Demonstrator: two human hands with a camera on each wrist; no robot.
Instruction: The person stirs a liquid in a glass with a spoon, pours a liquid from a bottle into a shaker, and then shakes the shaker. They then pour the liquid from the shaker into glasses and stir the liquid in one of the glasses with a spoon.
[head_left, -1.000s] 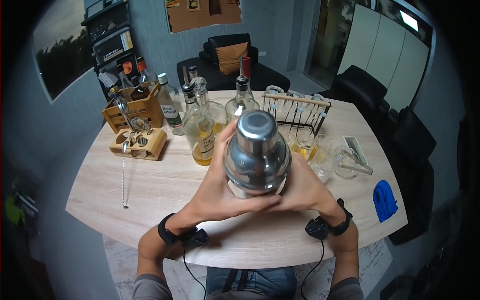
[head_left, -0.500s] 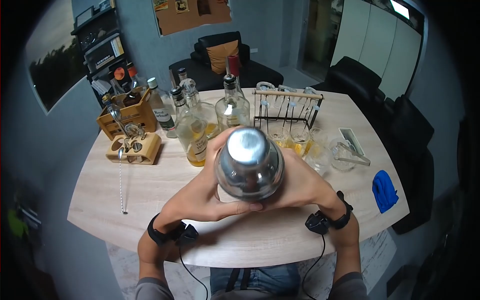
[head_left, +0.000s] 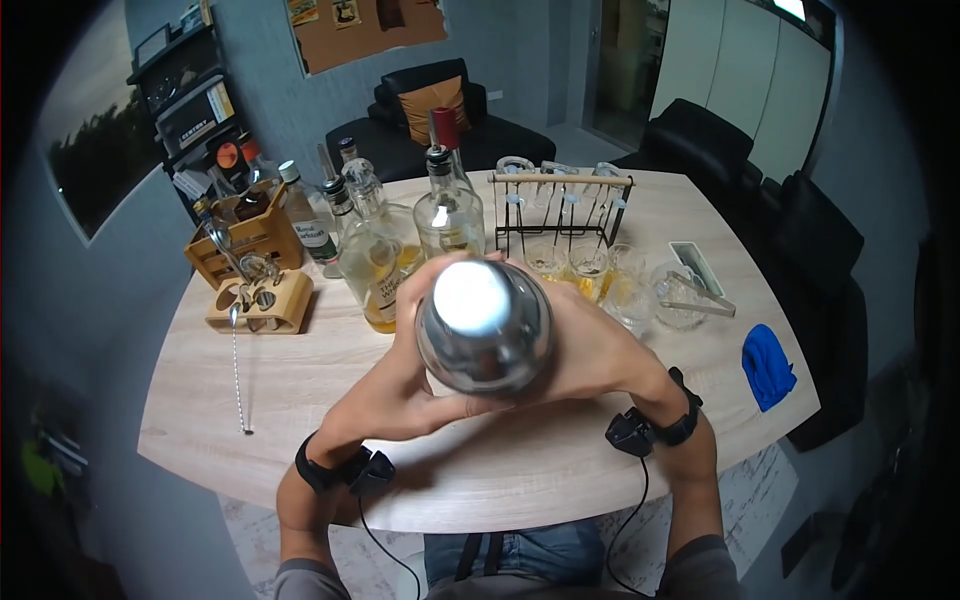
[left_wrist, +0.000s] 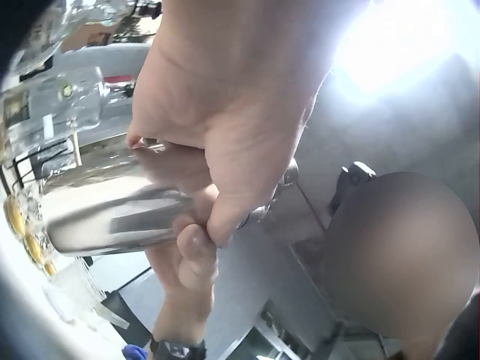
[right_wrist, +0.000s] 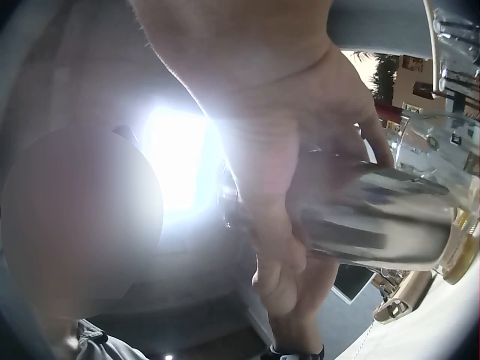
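A shiny metal cocktail shaker (head_left: pixel 487 345) is held between both hands in front of the chest, its cap facing the head camera. The left hand (head_left: pixel 395 380) grips its left side, and the right hand (head_left: pixel 590 350) wraps the right side. In the left wrist view the steel body (left_wrist: pixel 112 214) points away from the palms, with thumbs near its capped end. The right wrist view shows the shaker's smooth wall (right_wrist: pixel 382 225) under curled fingers. Beyond the hands stands a whisky bottle (head_left: pixel 372 275) with a pour spout.
On the left are a wooden crate of bottles (head_left: pixel 245 235), a bamboo tool stand (head_left: pixel 290 305) and a twisted bar spoon (head_left: pixel 237 370). A glass rack (head_left: pixel 560 180), small glasses (head_left: pixel 588 262), tongs (head_left: pixel 705 293) and a blue cloth (head_left: pixel 768 370) occupy the right side of the table (head_left: pixel 560 490).
The shaker has tilted so its cap top faces the head camera more, and it sits lower and further left in view. Both hands keep their hold. The head view has shifted slightly.
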